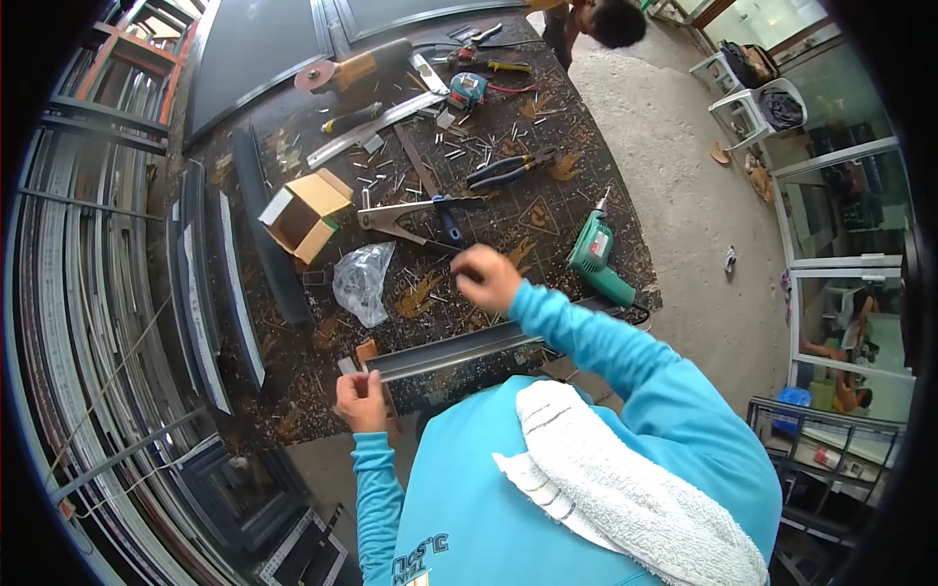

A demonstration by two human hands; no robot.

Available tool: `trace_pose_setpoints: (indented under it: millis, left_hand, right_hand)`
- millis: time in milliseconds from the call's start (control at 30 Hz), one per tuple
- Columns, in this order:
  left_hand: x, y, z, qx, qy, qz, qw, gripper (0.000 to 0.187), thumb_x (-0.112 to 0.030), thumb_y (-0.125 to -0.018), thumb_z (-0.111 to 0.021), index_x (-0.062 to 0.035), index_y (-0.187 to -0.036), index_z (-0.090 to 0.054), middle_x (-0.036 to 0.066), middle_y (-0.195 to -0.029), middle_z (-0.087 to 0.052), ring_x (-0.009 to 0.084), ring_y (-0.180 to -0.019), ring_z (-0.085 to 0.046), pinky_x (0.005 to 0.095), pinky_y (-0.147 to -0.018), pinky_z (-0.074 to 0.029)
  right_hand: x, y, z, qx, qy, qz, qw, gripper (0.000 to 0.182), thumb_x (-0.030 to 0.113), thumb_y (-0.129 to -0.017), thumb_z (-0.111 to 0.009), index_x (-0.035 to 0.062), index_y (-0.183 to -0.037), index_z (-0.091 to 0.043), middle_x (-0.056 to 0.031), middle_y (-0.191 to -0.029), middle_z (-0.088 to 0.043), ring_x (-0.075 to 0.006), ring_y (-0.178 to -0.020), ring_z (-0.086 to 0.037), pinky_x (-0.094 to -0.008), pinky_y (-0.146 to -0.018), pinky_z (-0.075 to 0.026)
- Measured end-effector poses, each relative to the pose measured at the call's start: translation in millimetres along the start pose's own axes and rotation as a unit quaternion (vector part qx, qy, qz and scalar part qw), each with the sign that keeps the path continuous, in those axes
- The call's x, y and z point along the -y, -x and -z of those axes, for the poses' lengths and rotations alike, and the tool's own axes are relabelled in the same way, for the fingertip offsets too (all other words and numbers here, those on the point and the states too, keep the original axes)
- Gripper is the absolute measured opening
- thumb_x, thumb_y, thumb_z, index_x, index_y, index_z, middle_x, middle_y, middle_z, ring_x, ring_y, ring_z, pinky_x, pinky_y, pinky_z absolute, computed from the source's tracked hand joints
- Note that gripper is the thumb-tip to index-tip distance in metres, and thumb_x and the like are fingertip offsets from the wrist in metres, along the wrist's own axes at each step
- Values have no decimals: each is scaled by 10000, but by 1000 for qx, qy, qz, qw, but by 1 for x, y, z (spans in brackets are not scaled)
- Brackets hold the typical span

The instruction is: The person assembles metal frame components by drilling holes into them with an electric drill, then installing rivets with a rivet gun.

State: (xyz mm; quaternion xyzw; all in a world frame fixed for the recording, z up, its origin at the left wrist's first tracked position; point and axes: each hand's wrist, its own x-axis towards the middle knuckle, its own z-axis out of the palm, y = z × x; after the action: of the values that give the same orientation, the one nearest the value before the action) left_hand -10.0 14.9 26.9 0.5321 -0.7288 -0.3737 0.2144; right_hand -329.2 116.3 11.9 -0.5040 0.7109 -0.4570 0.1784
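Observation:
My left hand (pixel 361 398) is closed at the left end of a dark metal profile (pixel 459 350), which lies along the near edge of the workbench. Beside that end sits a small orange-brown block (pixel 366 352). Over the bench, above the profile, is my right hand (pixel 486 278), its fingers curled; what they hold, if anything, is hidden. Just beyond it lies a riveter (pixel 396 217) with long handles, next to a blue-handled tool (pixel 448 223). A clear plastic bag (pixel 363 283) lies left of my right hand, and a green drill (pixel 598 256) lies to its right.
An open cardboard box (pixel 311 210), pliers (pixel 508 171), a tape measure (pixel 468 91), a grinder (pixel 352 68) and scattered rivets cover the bench (pixel 586 146). Long profiles (pixel 239 283) lie at the left. Another person (pixel 611 21) is at the far edge.

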Motion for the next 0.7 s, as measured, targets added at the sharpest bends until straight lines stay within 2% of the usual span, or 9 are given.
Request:
trace_pose_setpoints:
  millis: [33, 100, 167, 333, 400, 500, 533, 667, 700]
  left_hand:
    - [-14, 6, -4, 31, -14, -39, 999, 191, -130, -787, -755, -32, -780, -591, 64, -765, -565, 184, -685, -554, 330, -611, -454]
    - [-26, 13, -22, 78, -35, -145, 986, 206, -132, -746, -767, -36, -838, -609, 95, -813, -580, 262, -759, -577, 384, -675, -472]
    - [-35, 15, -37, 99, -59, -240, 964, 290, -165, -710, -783, -49, -928, -630, 117, -913, -604, 323, -896, -582, 433, -796, -465]
    - [-56, 13, -53, 191, -162, -304, 919, 624, -287, -648, -836, -86, -1185, -590, 135, -1225, -525, 339, -1237, -435, 466, -1053, -313]
    - [-56, 12, -51, 166, -181, -263, 933, 714, -312, -632, -848, -80, -1232, -538, 148, -1251, -496, 346, -1265, -401, 463, -1063, -298]
    - [-30, 32, -40, -31, -106, -108, 988, 747, -314, -622, -877, -42, -1187, -472, 161, -1150, -490, 352, -1140, -444, 467, -998, -348]
    - [-17, 38, -33, -86, -75, -37, 993, 739, -318, -624, -884, -39, -1166, -466, 160, -1113, -489, 348, -1098, -458, 460, -970, -370]
    - [18, 49, -27, -83, 7, 152, 985, 825, -444, -637, -877, -21, -1177, -418, 173, -1124, -467, 355, -1090, -457, 486, -944, -389]
    - [16, 49, -29, -97, -9, 131, 987, 832, -449, -637, -875, -22, -1186, -418, 174, -1135, -464, 356, -1101, -453, 487, -950, -387]
  right_hand:
    - [-9, -21, -2, -41, -21, -54, 997, 176, 117, -783, -662, 60, -946, -630, -133, -904, -621, -302, -865, -629, -399, -804, -513]
    - [-29, -59, 6, 33, 144, -80, 986, 176, 214, -815, -645, 86, -934, -624, -140, -908, -617, -318, -896, -635, -416, -804, -520]
    - [-50, -78, -4, 80, 273, -77, 956, 327, 279, -817, -662, 99, -1084, -605, -174, -1035, -603, -368, -947, -634, -458, -819, -523]
    - [-54, -89, -24, 109, 292, -136, 940, 541, 255, -832, -663, 122, -1314, -454, -238, -1177, -527, -443, -978, -617, -486, -861, -522]
    - [-61, -91, -27, 104, 288, -134, 943, 540, 248, -820, -670, 116, -1300, -459, -241, -1142, -565, -446, -978, -616, -482, -861, -518]
    - [-80, -90, -20, 90, 268, -98, 954, 557, 262, -777, -692, 60, -1252, -482, -230, -1069, -639, -416, -1002, -626, -466, -871, -512]
    - [-72, -89, -17, 62, 217, -159, 961, 494, 275, -753, -710, 30, -1151, -549, -210, -988, -672, -381, -978, -646, -448, -858, -515]
    - [-88, -73, -10, -27, 79, -206, 975, 350, 263, -745, -747, 9, -960, -636, -140, -924, -693, -236, -846, -673, -346, -791, -527]
    - [-89, -70, -12, -48, 15, -210, 976, 335, 253, -755, -749, 6, -951, -637, -126, -914, -691, -209, -833, -667, -333, -779, -526]
